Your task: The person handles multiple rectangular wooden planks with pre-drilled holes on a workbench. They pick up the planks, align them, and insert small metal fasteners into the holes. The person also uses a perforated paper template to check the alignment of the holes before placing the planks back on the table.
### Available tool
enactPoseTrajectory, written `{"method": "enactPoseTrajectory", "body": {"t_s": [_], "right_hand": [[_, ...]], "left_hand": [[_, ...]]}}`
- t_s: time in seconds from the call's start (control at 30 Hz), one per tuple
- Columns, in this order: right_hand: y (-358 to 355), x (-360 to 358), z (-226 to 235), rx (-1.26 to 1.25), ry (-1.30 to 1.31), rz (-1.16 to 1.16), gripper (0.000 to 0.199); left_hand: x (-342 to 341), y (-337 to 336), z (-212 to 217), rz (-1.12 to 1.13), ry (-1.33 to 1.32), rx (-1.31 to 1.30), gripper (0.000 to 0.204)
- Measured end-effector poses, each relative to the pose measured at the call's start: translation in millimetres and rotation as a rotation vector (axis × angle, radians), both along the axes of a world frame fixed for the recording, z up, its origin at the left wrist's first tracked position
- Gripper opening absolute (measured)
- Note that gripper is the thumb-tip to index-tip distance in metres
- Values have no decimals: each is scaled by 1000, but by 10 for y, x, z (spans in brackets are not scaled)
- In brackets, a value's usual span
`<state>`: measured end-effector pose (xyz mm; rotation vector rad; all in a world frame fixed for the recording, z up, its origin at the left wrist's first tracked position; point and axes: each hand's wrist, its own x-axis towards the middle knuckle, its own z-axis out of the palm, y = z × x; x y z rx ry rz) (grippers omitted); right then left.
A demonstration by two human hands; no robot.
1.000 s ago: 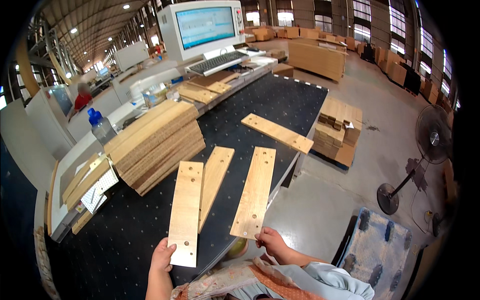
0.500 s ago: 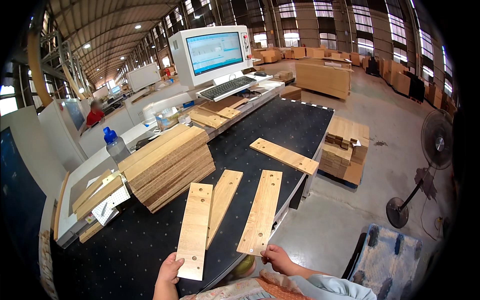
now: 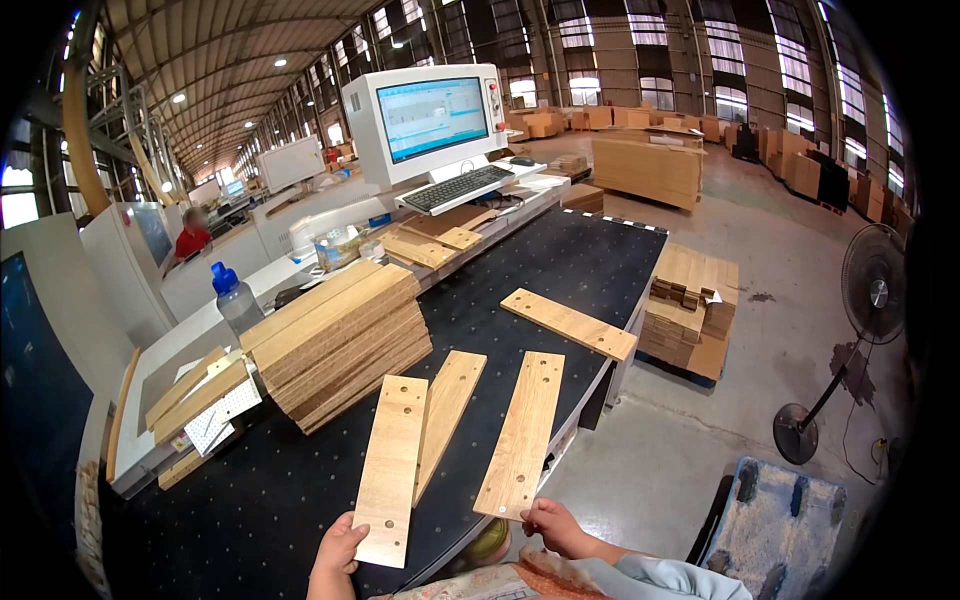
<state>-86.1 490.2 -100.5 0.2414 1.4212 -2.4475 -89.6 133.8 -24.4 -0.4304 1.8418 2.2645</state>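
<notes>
My left hand (image 3: 340, 543) grips the near end of a light wooden board (image 3: 392, 470), thumb on its top face. Drilled holes show at both ends of this board. It partly covers a second drilled board (image 3: 450, 415) lying slanted on the black table (image 3: 270, 500). To the right, my right hand (image 3: 556, 524) pinches the near corner of another drilled board (image 3: 525, 430), which has a small white dot close to that corner. Farther off, one more drilled board (image 3: 568, 323) lies crosswise by the table's right edge.
A tall stack of boards (image 3: 340, 340) stands on the table's left. Behind it are a blue-capped bottle (image 3: 235, 298) and a computer monitor (image 3: 432, 120) with a keyboard (image 3: 458, 190). Right of the table stand stacked boards (image 3: 690, 310) and a fan (image 3: 875, 290). A person (image 3: 192, 235) is far left.
The whole view has shifted slightly, so things sit a little lower in the picture. Both hands keep hold of their boards, with no clear movement of the boards over the table.
</notes>
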Motion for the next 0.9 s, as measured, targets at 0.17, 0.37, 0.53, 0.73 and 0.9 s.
{"method": "enactPoseTrajectory", "body": {"t_s": [0.17, 0.37, 0.53, 0.73, 0.9], "right_hand": [[11, -9, -79, -9, 40, 16, 12], [-4, 11, 42, -11, 18, 10, 14], [-11, 12, -9, -38, 29, -3, 14], [-6, 14, 67, 14, 1, 12, 11], [18, -26, -45, 14, 53, 18, 11]], "left_hand": [[16, 20, 53, -3, -8, -20, 22], [5, -15, -45, -1, 43, 62, 24], [3, -28, -65, -3, 53, 71, 24], [-12, -39, -72, -11, 30, 75, 22], [-24, -31, -65, -11, 33, 53, 22]]}}
